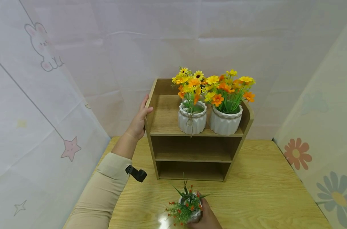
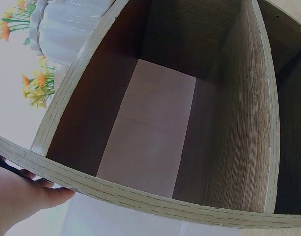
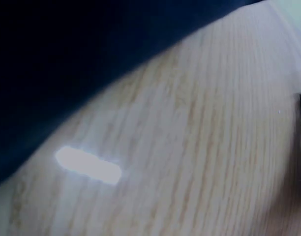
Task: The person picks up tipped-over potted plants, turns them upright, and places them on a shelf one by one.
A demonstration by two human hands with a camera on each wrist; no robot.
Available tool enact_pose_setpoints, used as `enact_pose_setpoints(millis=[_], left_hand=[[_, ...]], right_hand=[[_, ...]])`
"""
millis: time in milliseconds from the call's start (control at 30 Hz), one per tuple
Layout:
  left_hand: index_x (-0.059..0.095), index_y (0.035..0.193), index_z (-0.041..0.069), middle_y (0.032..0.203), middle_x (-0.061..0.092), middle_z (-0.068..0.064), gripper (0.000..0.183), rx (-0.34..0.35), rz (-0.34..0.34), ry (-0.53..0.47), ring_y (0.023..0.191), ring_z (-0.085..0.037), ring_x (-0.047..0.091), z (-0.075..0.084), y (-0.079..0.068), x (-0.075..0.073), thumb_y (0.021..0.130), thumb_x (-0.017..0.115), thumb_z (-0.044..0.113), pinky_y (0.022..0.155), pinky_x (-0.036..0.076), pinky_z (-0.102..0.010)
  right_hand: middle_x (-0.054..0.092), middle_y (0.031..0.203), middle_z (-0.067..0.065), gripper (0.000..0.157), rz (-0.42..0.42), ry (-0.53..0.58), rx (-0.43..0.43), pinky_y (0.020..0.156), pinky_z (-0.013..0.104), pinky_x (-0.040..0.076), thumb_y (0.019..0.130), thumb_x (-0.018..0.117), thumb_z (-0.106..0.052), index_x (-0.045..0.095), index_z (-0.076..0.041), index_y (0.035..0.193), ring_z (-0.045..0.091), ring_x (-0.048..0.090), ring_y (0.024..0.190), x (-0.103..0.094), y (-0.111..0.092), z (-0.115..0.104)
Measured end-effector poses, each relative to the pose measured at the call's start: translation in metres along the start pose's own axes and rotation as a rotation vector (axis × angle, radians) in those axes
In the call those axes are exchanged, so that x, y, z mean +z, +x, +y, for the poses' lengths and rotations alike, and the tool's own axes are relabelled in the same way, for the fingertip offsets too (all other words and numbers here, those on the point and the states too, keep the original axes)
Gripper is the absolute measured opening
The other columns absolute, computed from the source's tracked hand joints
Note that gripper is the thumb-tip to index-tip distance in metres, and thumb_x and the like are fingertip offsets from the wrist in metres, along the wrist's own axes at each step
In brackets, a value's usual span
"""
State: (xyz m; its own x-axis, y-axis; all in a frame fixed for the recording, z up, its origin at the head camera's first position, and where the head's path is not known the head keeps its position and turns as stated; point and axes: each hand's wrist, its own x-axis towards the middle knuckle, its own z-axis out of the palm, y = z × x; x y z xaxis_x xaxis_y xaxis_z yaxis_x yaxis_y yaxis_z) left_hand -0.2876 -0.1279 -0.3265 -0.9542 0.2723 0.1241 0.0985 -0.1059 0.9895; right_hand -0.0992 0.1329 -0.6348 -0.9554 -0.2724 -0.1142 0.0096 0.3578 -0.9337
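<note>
A wooden shelf unit (image 1: pixel 193 159) stands on the table with two lower compartments below its top. My left hand (image 1: pixel 137 122) rests against the outside of its left side panel, fingers extended; the left wrist view shows the hand (image 2: pixel 22 199) touching that panel. Low in the head view, my right hand (image 1: pixel 206 216) grips a small potted plant (image 1: pixel 187 206) with orange-red flowers and thin green leaves, in front of the shelf. On the shelf top sit two white ribbed pots, a left flowerpot (image 1: pixel 192 121) with a twine bow and a right flowerpot (image 1: pixel 226 122), both with yellow and orange flowers.
The wood-grain table (image 1: pixel 265 190) extends on both sides of the shelf. Pale printed sheets form a left wall (image 1: pixel 47 111), back wall (image 1: pixel 119 47) and right wall (image 1: pixel 319 127). The right wrist view shows mostly tabletop (image 3: pixel 165 147) and a dark blurred shape.
</note>
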Motion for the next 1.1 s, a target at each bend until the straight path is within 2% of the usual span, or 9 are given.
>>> enact_pose_setpoints(millis=[100, 233, 333, 467, 533, 733, 867, 933, 1100], left_hand=[[-0.001, 0.157, 0.038, 0.165, 0.001, -0.002, 0.074, -0.004, 0.002, 0.003, 0.146, -0.033, 0.018, 0.0, 0.0, 0.0, 0.096, 0.038, 0.028, 0.116, 0.019, -0.058], [-0.001, 0.157, 0.039, 0.165, 0.0, -0.001, 0.074, -0.008, 0.006, 0.009, 0.147, -0.032, 0.016, 0.0, -0.001, 0.0, 0.096, 0.039, 0.029, 0.117, 0.018, -0.057], [-0.002, 0.157, 0.037, 0.165, 0.002, -0.002, 0.074, -0.005, 0.005, 0.01, 0.146, -0.033, 0.019, 0.0, -0.001, 0.0, 0.096, 0.038, 0.029, 0.116, 0.019, -0.058], [-0.003, 0.157, 0.038, 0.165, 0.004, -0.003, 0.074, -0.003, 0.0, 0.008, 0.143, -0.035, 0.022, 0.001, -0.001, 0.0, 0.096, 0.037, 0.028, 0.114, 0.022, -0.058], [-0.002, 0.157, 0.039, 0.164, 0.006, -0.003, 0.074, -0.006, 0.001, 0.006, 0.142, -0.035, 0.024, 0.001, -0.001, 0.0, 0.096, 0.037, 0.029, 0.113, 0.023, -0.057], [-0.001, 0.156, 0.042, 0.164, 0.007, -0.003, 0.073, -0.016, 0.003, 0.008, 0.139, -0.035, 0.027, 0.001, -0.002, 0.0, 0.096, 0.037, 0.029, 0.111, 0.026, -0.054], [-0.001, 0.156, 0.042, 0.164, 0.006, -0.002, 0.073, -0.019, 0.006, 0.005, 0.14, -0.035, 0.026, 0.001, -0.002, 0.0, 0.096, 0.037, 0.029, 0.112, 0.025, -0.055], [-0.001, 0.157, 0.041, 0.164, 0.005, -0.002, 0.073, -0.018, 0.006, 0.003, 0.14, -0.035, 0.026, 0.001, -0.002, 0.001, 0.096, 0.037, 0.029, 0.113, 0.024, -0.056], [-0.002, 0.157, 0.039, 0.165, 0.003, -0.001, 0.073, -0.012, 0.004, 0.001, 0.142, -0.035, 0.024, 0.002, -0.002, 0.001, 0.096, 0.038, 0.029, 0.114, 0.023, -0.057]], right_hand=[[0.05, 0.125, 0.037, 0.116, -0.037, 0.099, -0.01, 0.072, 0.023, 0.053, 0.075, 0.084, -0.021, 0.003, 0.0, 0.154, 0.016, 0.068, 0.091, 0.001, -0.001, 0.003], [0.03, 0.134, 0.052, 0.116, -0.08, 0.2, -0.014, 0.064, 0.024, 0.055, 0.077, 0.081, -0.015, -0.005, 0.001, 0.154, 0.008, 0.068, 0.069, 0.001, -0.001, 0.006], [0.004, 0.15, 0.046, 0.114, -0.053, 0.141, -0.04, 0.071, 0.02, 0.053, 0.076, 0.082, -0.017, 0.0, 0.003, 0.153, 0.011, 0.069, 0.087, 0.0, 0.0, 0.007], [0.011, 0.154, 0.038, 0.117, -0.06, 0.136, -0.06, 0.084, 0.021, 0.051, 0.077, 0.082, -0.02, -0.003, 0.003, 0.154, 0.031, 0.059, 0.118, -0.003, 0.002, 0.007], [0.015, 0.152, 0.039, 0.119, -0.102, 0.205, -0.055, 0.082, 0.025, 0.054, 0.078, 0.08, -0.017, -0.01, -0.001, 0.154, 0.034, 0.061, 0.115, -0.005, 0.002, 0.007], [0.012, 0.146, 0.048, 0.116, -0.214, 0.391, 0.005, 0.064, 0.029, 0.056, 0.082, 0.076, -0.011, -0.015, -0.011, 0.155, 0.013, 0.069, 0.076, -0.009, 0.003, 0.006], [0.007, 0.146, 0.048, 0.113, -0.261, 0.439, -0.023, 0.074, 0.028, 0.056, 0.085, 0.073, -0.009, -0.016, -0.011, 0.154, 0.013, 0.069, 0.09, -0.012, 0.003, 0.006], [0.011, 0.147, 0.045, 0.114, -0.28, 0.45, -0.046, 0.083, 0.029, 0.055, 0.085, 0.072, -0.008, -0.018, -0.011, 0.154, 0.014, 0.066, 0.106, -0.014, 0.003, 0.007], [0.023, 0.147, 0.04, 0.11, -0.251, 0.306, -0.09, 0.087, 0.023, 0.051, 0.084, 0.076, -0.014, -0.007, -0.008, 0.156, -0.005, 0.055, 0.113, -0.018, 0.003, 0.005]])
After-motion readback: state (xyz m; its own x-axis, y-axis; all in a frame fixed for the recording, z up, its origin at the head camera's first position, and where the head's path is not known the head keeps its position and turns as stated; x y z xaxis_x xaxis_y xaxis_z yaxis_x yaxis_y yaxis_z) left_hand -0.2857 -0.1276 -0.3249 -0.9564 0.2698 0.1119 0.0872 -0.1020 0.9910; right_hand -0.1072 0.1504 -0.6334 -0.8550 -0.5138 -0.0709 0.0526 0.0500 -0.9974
